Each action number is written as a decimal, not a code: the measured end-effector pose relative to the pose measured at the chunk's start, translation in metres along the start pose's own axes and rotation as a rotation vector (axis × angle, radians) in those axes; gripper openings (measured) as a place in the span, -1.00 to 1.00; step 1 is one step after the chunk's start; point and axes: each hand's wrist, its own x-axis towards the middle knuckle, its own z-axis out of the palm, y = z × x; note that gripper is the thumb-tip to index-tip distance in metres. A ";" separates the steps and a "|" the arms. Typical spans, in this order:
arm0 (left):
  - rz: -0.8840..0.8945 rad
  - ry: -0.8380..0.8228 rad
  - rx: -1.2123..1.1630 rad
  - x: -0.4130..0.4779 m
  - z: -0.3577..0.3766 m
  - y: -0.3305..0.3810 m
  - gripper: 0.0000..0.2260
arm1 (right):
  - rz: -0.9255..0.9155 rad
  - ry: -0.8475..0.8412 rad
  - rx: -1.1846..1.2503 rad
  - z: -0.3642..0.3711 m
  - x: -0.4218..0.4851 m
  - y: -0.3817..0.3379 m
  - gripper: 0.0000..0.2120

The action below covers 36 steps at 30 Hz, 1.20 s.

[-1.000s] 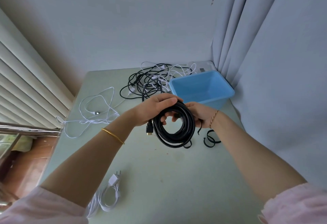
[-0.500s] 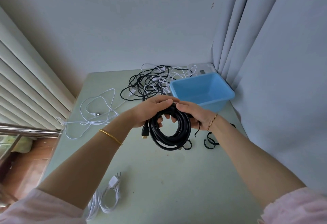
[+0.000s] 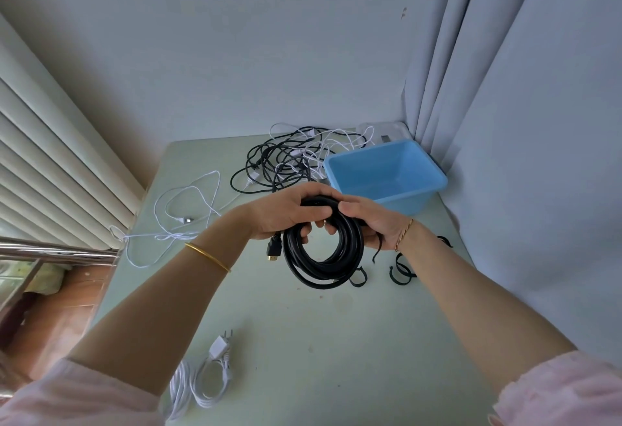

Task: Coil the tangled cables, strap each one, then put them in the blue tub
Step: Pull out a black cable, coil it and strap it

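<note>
A coiled black cable [image 3: 323, 257] hangs above the table, held at its top by both hands. My left hand [image 3: 286, 213] grips the coil from the left, fingers curled through the loop, and a gold-tipped plug [image 3: 274, 250] dangles below it. My right hand [image 3: 370, 223] grips the coil from the right, with a thin black strap [image 3: 377, 250] hanging under the palm. The blue tub [image 3: 387, 173] stands empty just behind the hands. A tangle of black and white cables [image 3: 289, 160] lies at the table's far edge.
Loose black straps [image 3: 400, 272] lie on the table right of the coil. A white cable [image 3: 178, 220] sprawls at the left edge, and a white charger cable [image 3: 208, 378] lies near the front. A curtain hangs at the right, blinds at the left.
My right hand has shifted up over the top of the coil, closer to my left hand. The coil stays held above the table in about the same place.
</note>
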 end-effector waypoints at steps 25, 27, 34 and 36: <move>-0.049 0.287 -0.020 0.003 0.009 -0.001 -0.85 | -0.168 0.708 -0.594 0.018 0.016 -0.042 -0.82; -0.045 0.316 -0.016 0.003 0.008 -0.001 -0.85 | -0.196 0.777 -0.525 0.023 0.017 -0.042 -0.82; -0.097 0.356 0.013 0.001 0.007 -0.004 -0.84 | -0.180 0.729 -0.435 0.028 0.011 -0.044 -0.88; -0.110 0.388 0.013 0.003 0.007 -0.005 -0.82 | -0.217 0.753 -0.503 0.030 0.011 -0.046 -0.89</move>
